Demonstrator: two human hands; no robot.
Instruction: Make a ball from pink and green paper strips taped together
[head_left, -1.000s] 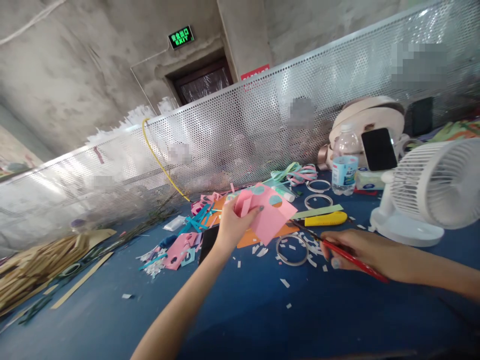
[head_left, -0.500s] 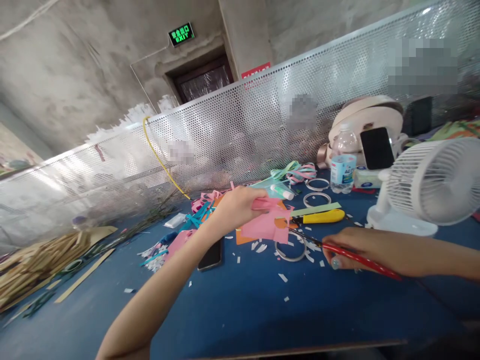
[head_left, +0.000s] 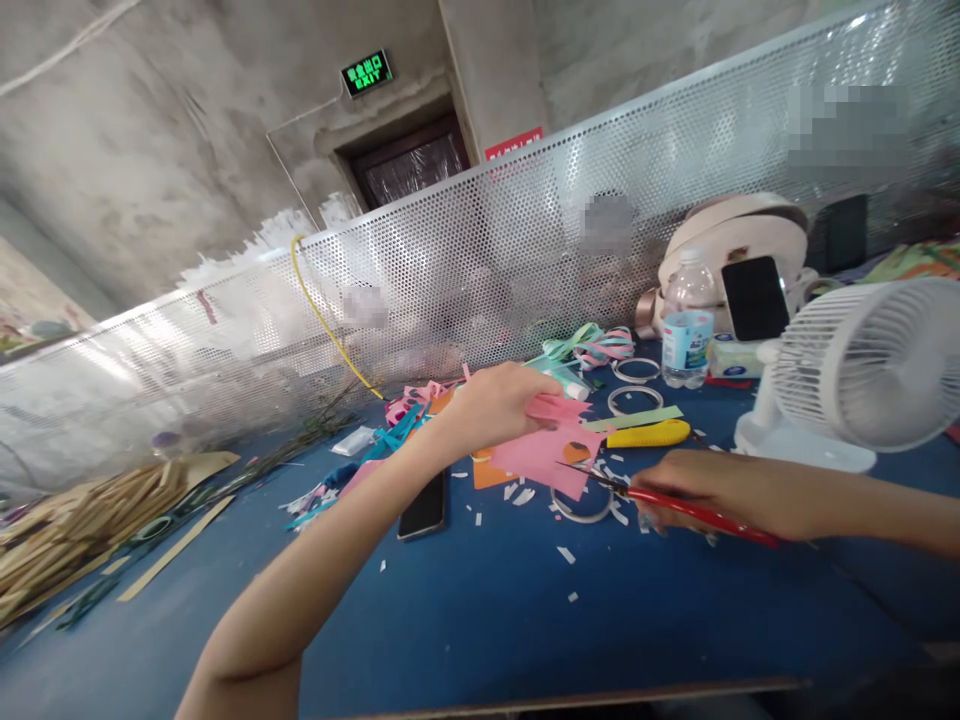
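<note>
- Blue tabletop (head_left: 465, 620), nearest, spreads at 6 o'clock from the pink paper sheet (head_left: 534, 462); white paper scraps (head_left: 566, 555) are scattered on it.
- Black smartphone (head_left: 423, 512), at 8 o'clock, lies flat, partly hidden by the left forearm (head_left: 330, 540).
- Right hand (head_left: 694, 485), at 3 o'clock, has its fingers closed around the red-handled scissors (head_left: 701, 513); their blades reach the sheet's right part, how far parted I cannot tell.
- The sheet, at the clock's centre, shows a round hole toward its right edge; orange paper (head_left: 489, 475) shows at 9 o'clock, a pale ring (head_left: 583, 517) at 5.
- Left hand (head_left: 504, 408), at 11 o'clock, is clamped on the sheet's far part.
- White desk fan (head_left: 832, 362) stands between 2 and 3 o'clock.
- Plastic bottle (head_left: 688, 345), farther, stands upright at 2 o'clock.
- Perforated metal screen (head_left: 442, 270) runs across 12 o'clock.
</note>
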